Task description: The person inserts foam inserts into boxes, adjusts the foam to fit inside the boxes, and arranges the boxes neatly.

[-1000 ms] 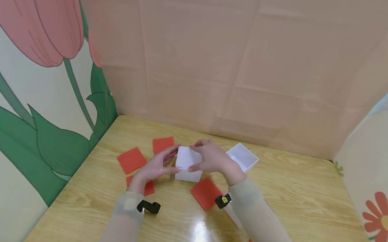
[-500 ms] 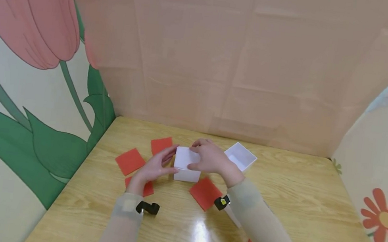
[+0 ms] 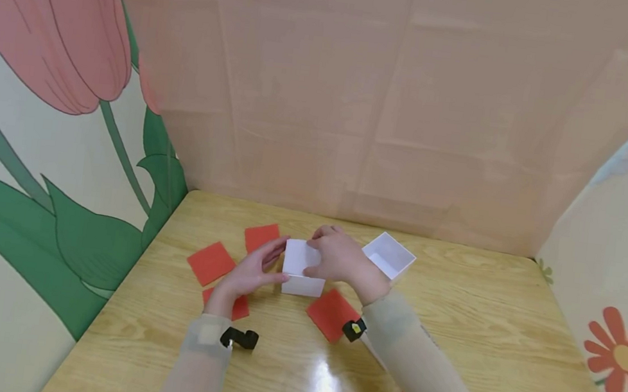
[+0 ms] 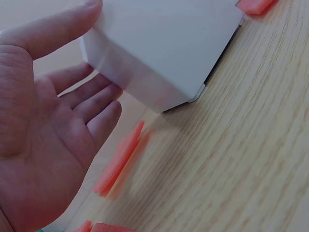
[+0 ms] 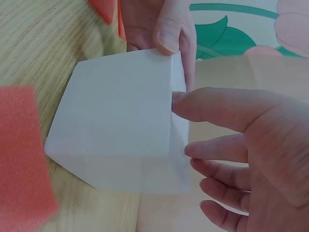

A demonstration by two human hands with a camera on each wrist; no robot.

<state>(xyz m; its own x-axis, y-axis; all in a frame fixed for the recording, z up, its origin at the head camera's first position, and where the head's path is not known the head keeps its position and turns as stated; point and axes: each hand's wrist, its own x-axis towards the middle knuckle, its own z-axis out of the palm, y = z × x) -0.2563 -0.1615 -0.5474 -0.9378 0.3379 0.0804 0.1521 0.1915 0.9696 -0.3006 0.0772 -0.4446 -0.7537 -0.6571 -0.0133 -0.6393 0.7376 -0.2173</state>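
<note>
A small white box (image 3: 302,286) stands on the table between my hands. My left hand (image 3: 249,274) rests along its left side: the thumb touches the near corner, and the loosely extended fingers (image 4: 99,94) lie against the side wall. Over the box's top is my right hand (image 3: 342,256). In the right wrist view its thumb (image 5: 212,106) meets the top edge and the index fingertip lies close to the top surface, while the other fingers stay relaxed. Part of the top is hidden behind the right hand.
Several red foam squares lie around the box, among them one at the left (image 3: 212,263) and one just in front (image 3: 332,314). An open white box (image 3: 397,257) sits behind the right wrist. My right forearm partly covers another white piece (image 3: 373,350).
The right hand and wrist have shifted slightly to the left and down over the box top. The left hand and the box hold their places.
</note>
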